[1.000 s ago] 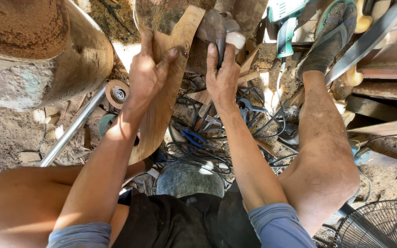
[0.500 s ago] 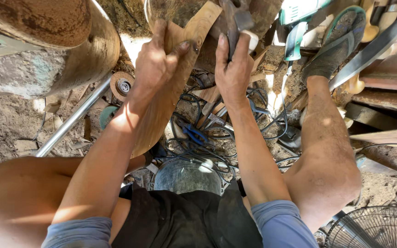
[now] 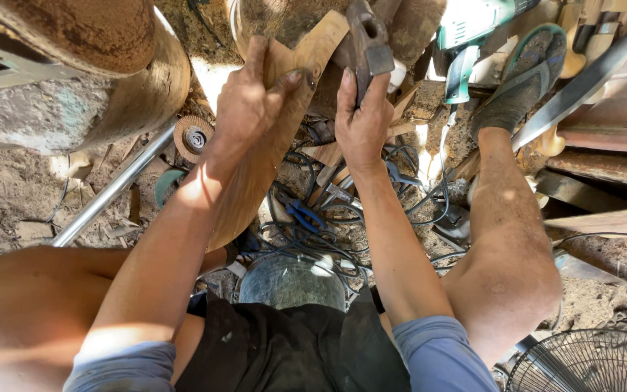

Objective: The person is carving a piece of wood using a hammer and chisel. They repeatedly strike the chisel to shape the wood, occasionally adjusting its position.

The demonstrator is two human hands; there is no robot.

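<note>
**Hammer lifted beside the braced wooden blank**

Raised higher than half a second ago, the right hand [image 3: 361,116] now carries the dark, rusty metal hammer [image 3: 366,40] up near the top edge of the view, and both hands sit further up the picture than before.

The long, curved, pale-brown wooden blank [image 3: 270,145] leans steeply from between the person's knees up against a round log section [image 3: 110,80]. That lean seems to give it a firm back-rest, so it cannot slide while it is worked.

The left hand [image 3: 252,101] is clamped on the blank's upper part, fingers spread over the face and thumb hooked round the right edge, apparently to keep the wood from twisting.

The right hand is closed tight round the hammer's handle, head pointing up and just beside the blank's top end; whether metal touches wood cannot be told.

Below the hands lie tangled black cables [image 3: 313,225], blue-handled pliers [image 3: 302,214] and a grey steel pipe [image 3: 117,185]. A green power tool [image 3: 473,29] rests near the sandalled foot [image 3: 524,80].
</note>
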